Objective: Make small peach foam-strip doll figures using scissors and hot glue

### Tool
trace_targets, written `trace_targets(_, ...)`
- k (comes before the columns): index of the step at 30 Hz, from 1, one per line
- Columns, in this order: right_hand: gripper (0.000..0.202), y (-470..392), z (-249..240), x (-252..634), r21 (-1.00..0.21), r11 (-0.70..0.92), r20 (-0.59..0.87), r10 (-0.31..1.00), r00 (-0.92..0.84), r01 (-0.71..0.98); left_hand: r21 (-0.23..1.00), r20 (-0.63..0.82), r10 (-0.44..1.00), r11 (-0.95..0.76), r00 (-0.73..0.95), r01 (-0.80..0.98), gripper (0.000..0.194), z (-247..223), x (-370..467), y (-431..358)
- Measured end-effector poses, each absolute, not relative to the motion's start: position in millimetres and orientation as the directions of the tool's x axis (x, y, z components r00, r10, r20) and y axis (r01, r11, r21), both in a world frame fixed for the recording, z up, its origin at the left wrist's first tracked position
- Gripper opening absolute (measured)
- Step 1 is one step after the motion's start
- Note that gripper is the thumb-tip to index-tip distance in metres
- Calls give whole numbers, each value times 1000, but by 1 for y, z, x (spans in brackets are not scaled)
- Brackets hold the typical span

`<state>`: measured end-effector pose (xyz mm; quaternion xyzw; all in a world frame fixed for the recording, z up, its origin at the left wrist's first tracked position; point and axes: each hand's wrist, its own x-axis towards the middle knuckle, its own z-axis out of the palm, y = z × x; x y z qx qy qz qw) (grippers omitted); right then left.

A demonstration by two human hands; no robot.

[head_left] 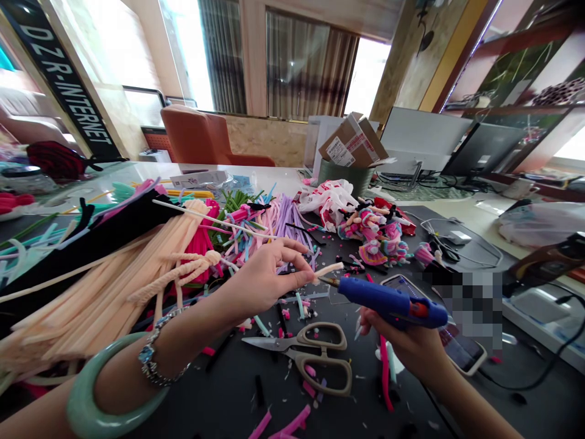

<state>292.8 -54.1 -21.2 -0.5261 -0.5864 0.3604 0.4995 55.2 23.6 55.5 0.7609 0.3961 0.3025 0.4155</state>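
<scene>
My left hand (274, 271) pinches a short cream pipe cleaner (331, 268) between thumb and fingertips. My right hand (402, 338) is wrapped round the handle of a blue hot glue gun (388, 299). The gun's nozzle points left and meets or nearly meets the pipe cleaner close to my left fingertips; actual contact I cannot tell. Below my hands, scissors with beige handles (315, 350) lie on the dark table, blades slightly apart. A twisted bundle of cream pipe cleaners (192, 268) rests just left of my left hand.
Piles of cream pipe cleaners (105, 292) and purple ones (286, 216) spread across the left and middle. Finished-looking colourful fuzzy figures (379, 231) sit beside a white plastic bag (333, 201). A phone (461, 347) lies at right near a cable. Offcuts litter the tabletop.
</scene>
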Motion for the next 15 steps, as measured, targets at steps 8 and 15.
trace_targets(8,26,-54,-23,293,-944,178,206,975,77,277,880,131,856,-332,499,339,18,56,57,24)
trace_targets(15,27,-53,-21,292,-941,157,183,981,60,299,884,128,857,-326,498,334,18,55,56,23)
